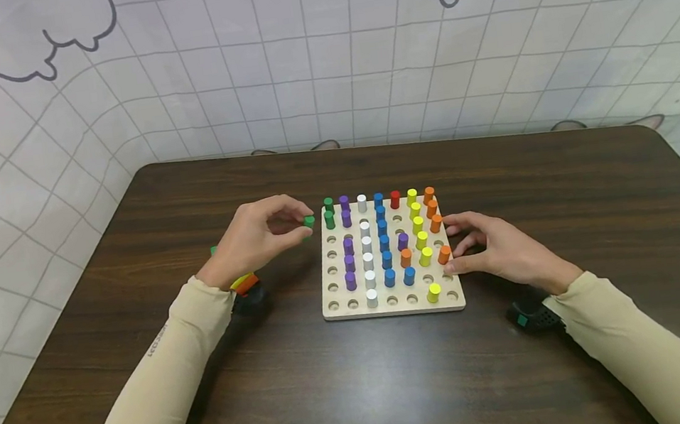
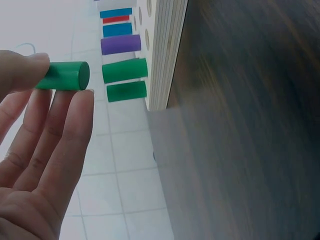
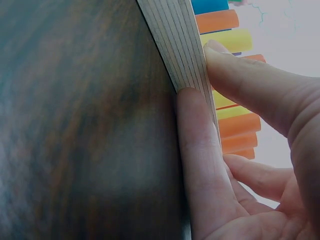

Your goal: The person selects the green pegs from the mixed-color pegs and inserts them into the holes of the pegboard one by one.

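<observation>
My left hand point(image 1: 253, 234) pinches a green peg point(image 2: 65, 76) between thumb and fingers, just off the board's left edge. The wooden pegboard point(image 1: 342, 296) lies flat on the table with columns of coloured pegs. Its leftmost column has two green pegs point(image 1: 329, 220) at the far end, with bare holes nearer me. My right hand point(image 1: 499, 245) grips the board's right edge. In the right wrist view, the thumb lies at the top edge and a finger presses the layered side. Beside it stand orange pegs point(image 1: 436, 223); yellow pegs point(image 1: 422, 240) form the neighbouring column.
The dark wooden table point(image 1: 364, 395) extends all around the board. Behind it hangs a white cloth point(image 1: 326, 56) with a grid pattern. Dark devices sit under both wrists, the left one point(image 1: 251, 301) and the right one point(image 1: 534, 315) close above the table.
</observation>
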`<action>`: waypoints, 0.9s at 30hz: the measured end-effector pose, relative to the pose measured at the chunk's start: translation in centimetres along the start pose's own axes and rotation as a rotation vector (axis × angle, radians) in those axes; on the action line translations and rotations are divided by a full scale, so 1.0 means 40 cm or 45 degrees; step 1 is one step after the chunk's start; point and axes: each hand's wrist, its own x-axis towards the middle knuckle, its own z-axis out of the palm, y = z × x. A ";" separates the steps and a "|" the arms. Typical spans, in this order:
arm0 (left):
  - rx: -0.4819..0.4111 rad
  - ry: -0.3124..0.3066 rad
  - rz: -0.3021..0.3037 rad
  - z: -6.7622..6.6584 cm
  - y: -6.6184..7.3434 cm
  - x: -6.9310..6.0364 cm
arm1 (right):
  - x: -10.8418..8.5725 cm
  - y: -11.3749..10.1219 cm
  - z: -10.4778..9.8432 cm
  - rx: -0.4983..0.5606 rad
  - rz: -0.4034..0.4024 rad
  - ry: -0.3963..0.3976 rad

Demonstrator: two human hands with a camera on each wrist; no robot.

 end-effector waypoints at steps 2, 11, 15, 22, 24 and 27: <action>-0.006 -0.006 0.001 0.006 0.001 0.003 | 0.000 -0.002 0.000 0.005 -0.003 -0.001; -0.021 -0.025 -0.003 0.030 0.001 0.016 | -0.002 -0.003 0.000 0.001 -0.006 -0.003; -0.018 -0.025 0.013 0.038 0.002 0.021 | -0.002 -0.003 -0.001 -0.002 -0.002 -0.001; -0.034 -0.028 0.002 0.048 0.002 0.030 | -0.002 -0.001 -0.001 0.010 0.001 -0.004; -0.032 -0.035 -0.009 0.051 0.000 0.031 | -0.002 -0.001 -0.001 0.012 -0.003 -0.004; -0.029 -0.041 -0.023 0.057 -0.002 0.032 | -0.002 0.000 -0.001 0.014 -0.008 -0.003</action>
